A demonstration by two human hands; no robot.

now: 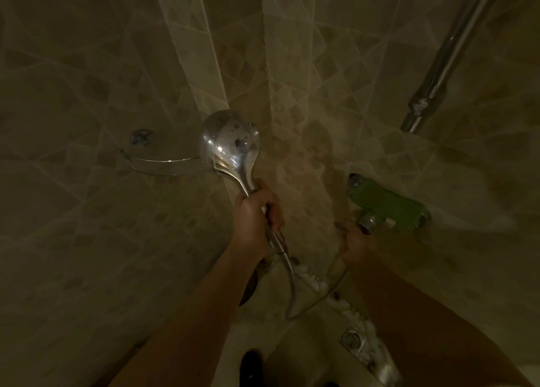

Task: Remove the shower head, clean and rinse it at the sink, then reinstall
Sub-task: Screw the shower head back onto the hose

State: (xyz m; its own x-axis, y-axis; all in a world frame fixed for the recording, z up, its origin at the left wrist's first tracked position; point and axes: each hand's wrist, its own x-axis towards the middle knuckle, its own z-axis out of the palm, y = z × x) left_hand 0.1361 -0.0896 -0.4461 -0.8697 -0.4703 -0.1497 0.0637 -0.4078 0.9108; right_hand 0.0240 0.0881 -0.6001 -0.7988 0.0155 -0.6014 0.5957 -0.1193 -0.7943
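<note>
The chrome shower head point(230, 144) points up at the tiled corner, wet with drops. My left hand point(257, 217) grips its handle, fingers wrapped round it. The metal hose point(292, 287) loops down from the handle and back up toward my right hand point(353, 240). That hand is just below the chrome outlet point(365, 223) of the green mixer valve point(385, 202) and seems to hold the hose end there; its fingers are dim and hard to make out.
A chrome riser pipe point(444, 62) runs down the right wall. A glass corner shelf point(163, 164) with a chrome rail is fixed at left. A floor drain point(352, 340) lies below, with white residue along the wall joint. The room is dim.
</note>
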